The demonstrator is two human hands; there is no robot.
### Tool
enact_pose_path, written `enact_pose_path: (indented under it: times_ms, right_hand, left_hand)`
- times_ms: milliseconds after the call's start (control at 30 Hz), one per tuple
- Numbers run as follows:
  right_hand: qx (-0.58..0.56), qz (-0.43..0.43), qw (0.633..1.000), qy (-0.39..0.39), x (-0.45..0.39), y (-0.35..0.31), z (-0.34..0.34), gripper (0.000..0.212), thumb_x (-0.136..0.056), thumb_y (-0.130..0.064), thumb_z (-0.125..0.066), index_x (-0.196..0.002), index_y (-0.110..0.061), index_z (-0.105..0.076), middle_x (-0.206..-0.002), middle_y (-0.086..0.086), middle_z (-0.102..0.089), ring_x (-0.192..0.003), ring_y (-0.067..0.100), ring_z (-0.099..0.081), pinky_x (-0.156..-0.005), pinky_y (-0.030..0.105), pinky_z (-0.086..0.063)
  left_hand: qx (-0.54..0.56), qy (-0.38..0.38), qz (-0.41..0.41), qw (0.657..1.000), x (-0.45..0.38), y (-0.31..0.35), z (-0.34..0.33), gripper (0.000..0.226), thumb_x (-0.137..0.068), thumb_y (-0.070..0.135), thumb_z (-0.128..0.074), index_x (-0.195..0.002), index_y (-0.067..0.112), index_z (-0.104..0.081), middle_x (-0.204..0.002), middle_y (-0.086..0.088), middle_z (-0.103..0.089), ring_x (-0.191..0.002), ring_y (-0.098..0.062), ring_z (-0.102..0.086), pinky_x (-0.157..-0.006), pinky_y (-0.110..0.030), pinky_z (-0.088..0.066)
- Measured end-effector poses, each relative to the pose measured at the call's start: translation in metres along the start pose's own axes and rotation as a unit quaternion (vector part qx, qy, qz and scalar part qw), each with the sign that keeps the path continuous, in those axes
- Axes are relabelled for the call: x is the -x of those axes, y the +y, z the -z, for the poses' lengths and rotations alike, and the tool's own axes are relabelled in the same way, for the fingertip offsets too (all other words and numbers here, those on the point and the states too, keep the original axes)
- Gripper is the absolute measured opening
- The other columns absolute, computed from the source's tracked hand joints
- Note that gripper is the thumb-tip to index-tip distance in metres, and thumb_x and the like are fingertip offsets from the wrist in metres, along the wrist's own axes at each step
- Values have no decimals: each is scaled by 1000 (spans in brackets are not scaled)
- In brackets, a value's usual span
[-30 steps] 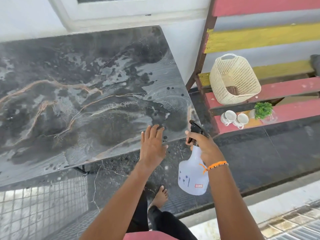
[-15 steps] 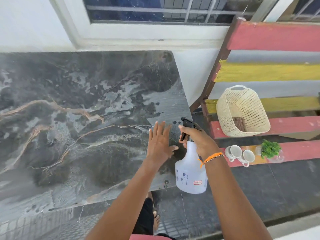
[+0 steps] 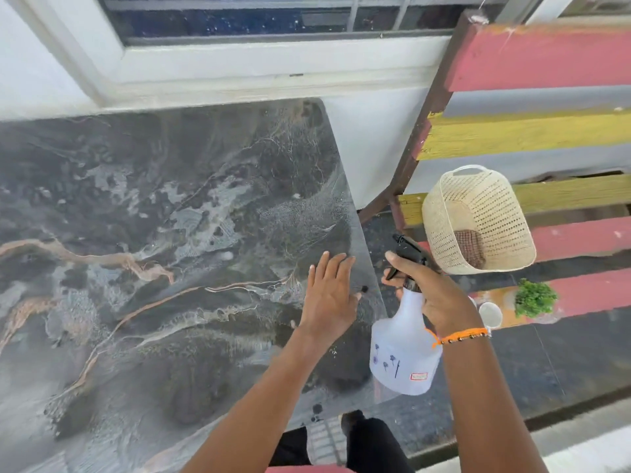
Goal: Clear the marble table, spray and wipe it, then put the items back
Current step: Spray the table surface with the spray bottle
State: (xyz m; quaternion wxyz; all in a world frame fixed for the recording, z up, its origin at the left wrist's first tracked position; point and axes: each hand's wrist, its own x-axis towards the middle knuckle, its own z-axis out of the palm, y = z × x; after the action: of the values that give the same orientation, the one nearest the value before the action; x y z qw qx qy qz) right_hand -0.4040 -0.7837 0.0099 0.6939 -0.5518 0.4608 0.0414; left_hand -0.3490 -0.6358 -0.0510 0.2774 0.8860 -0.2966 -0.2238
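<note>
A person looks down at a dark marble counter (image 3: 153,250) with pale and rust-coloured veins, its surface showing patches of fine droplets. The left hand (image 3: 329,297) lies flat near the counter's right edge, its fingers (image 3: 322,268) straight and close together, holding nothing. The right hand (image 3: 432,295) hangs just beyond that edge and grips the neck of a white spray bottle (image 3: 403,353) — its fingers are curled round the black trigger head, which points toward the counter. An orange bracelet (image 3: 461,335) circles the right wrist. To the right stands a slatted bench (image 3: 546,59) painted red and yellow. On its seat rest a cream woven basket (image 3: 491,206) holding a brown checked cloth (image 3: 471,247), a small green plant (image 3: 534,298) and a white cup (image 3: 490,314) — partly hidden behind the right wrist.
</note>
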Motion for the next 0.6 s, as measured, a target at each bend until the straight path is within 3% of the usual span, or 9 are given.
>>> enact_pose_path:
  times_ms: [67, 133, 167, 233, 300, 367, 500, 600]
  right_hand:
    - [-20, 28, 999, 12, -3, -5, 26, 37, -52, -44, -83, -83, -27, -72, -78, -7, -74, -77, 10, -71, -57, 23, -48]
    - [-40, 57, 997, 38, -6, -12, 51, 57, -47, -44, -85, -101, -31, -69, -92, -4, -74, -80, 5, -70, -57, 20, -51]
    - [-31, 78, 994, 63, -9, -16, 65, 53, -54, -42, -85, -103, -31, -68, -96, 2, -71, -79, 3, -69, -58, 19, -54]
    - [-5, 132, 986, 103, -17, -25, 91, 27, -70, -34, -79, -90, -23, -65, -90, 15, -63, -80, 17, -65, -69, 27, -54]
    - [2, 165, 976, 143, -34, -32, 117, 9, -76, -29, -76, -74, -27, -67, -69, 8, -59, -71, 22, -57, -69, 28, -45]
    - [-2, 185, 965, 187, -56, -40, 147, 22, -77, -27, -74, -62, -24, -58, -63, -6, -53, -64, 13, -52, -61, 24, -40]
    - [29, 220, 947, 230, -112, -53, 200, 39, -78, -36, -73, -54, -22, -46, -59, 8, -43, -52, 13, -41, -54, 30, -34]
    - [15, 195, 948, 252, -152, -59, 219, 37, -75, -42, -73, -59, -18, -50, -59, 4, -48, -56, 15, -44, -54, 27, -36]
  left_hand:
    - [17, 0, -24, 1000, -12, 20, -7, 61, -90, 24, -53, -143, 18, -23, -147, 0, -30, -142, -22, -16, -118, -40, -12]
    - [33, -7, -38, 999, -24, 41, -15, 60, -90, 23, -53, -142, 20, -24, -143, 0, -36, -135, -19, -26, -114, -33, -18]
    - [38, -14, -42, 998, -31, 53, -20, 60, -90, 23, -53, -142, 21, -25, -142, 1, -36, -133, -18, -28, -112, -31, -20]
    - [38, -27, -46, 998, -47, 75, -31, 59, -91, 25, -52, -142, 24, -24, -141, 2, -37, -130, -19, -32, -108, -31, -26]
    - [34, -35, -48, 998, -64, 99, -42, 57, -91, 26, -50, -142, 26, -24, -140, 3, -39, -127, -19, -34, -106, -33, -29]
    - [36, -36, -45, 998, -82, 123, -55, 56, -91, 26, -50, -141, 27, -24, -137, 4, -41, -126, -18, -36, -105, -32, -30]
    - [61, -40, -27, 997, -122, 164, -85, 56, -90, 24, -52, -140, 29, -28, -137, 5, -44, -127, -17, -37, -105, -30, -30]
    - [56, -61, -32, 996, -153, 180, -99, 57, -89, 21, -54, -140, 27, -29, -139, 4, -44, -128, -18, -38, -105, -31, -31]
